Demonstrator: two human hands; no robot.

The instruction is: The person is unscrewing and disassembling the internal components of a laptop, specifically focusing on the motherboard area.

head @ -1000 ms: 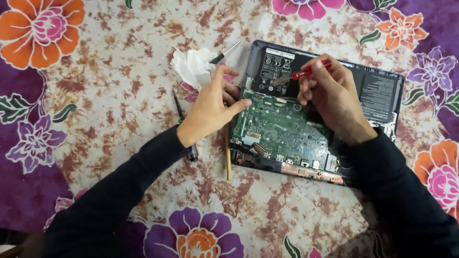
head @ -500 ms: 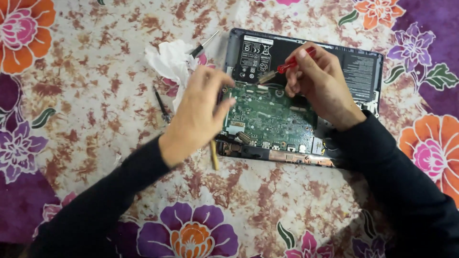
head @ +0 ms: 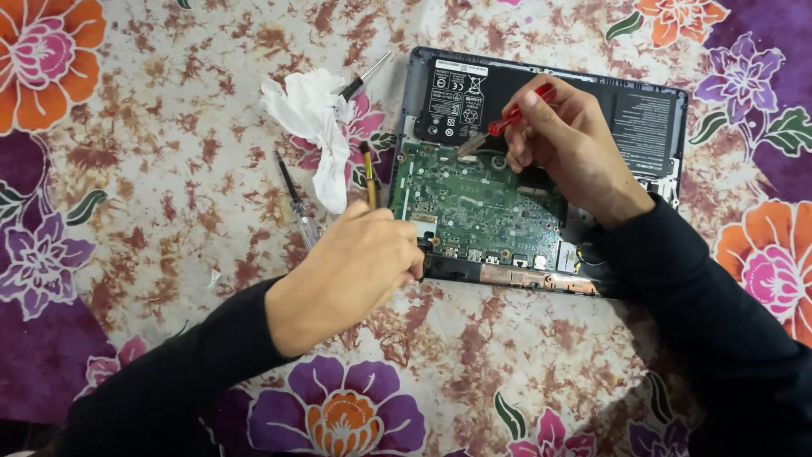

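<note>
Over the opened laptop [head: 541, 169], seen from the head camera, my right hand [head: 575, 148] is hovering with its grip closed around a red-handled screwdriver [head: 507, 123]; the tip is slanting down and to the left, pointing at the top edge of the green circuit board [head: 478, 199], just beneath the black battery [head: 507, 93]; my right forearm in its dark sleeve is crossing the lower right corner of the laptop.

Beside the laptop's left edge, my left hand [head: 359, 271] is curling its grip shut around a thin wooden-handled brush [head: 369, 173]; the brush is standing up out of my fist, its dark tip pointing away from me, running alongside the laptop's edge; my knuckles are touching the laptop's lower left corner.

Left of the brush, a crumpled white tissue [head: 317, 127] is lying on the flowered cloth [head: 152, 169] covering the bench; a black-handled screwdriver [head: 364, 78] is lying just past the tissue, near the laptop's top corner; a slim clear-handled screwdriver [head: 296, 199] is lying left of my left hand.
</note>
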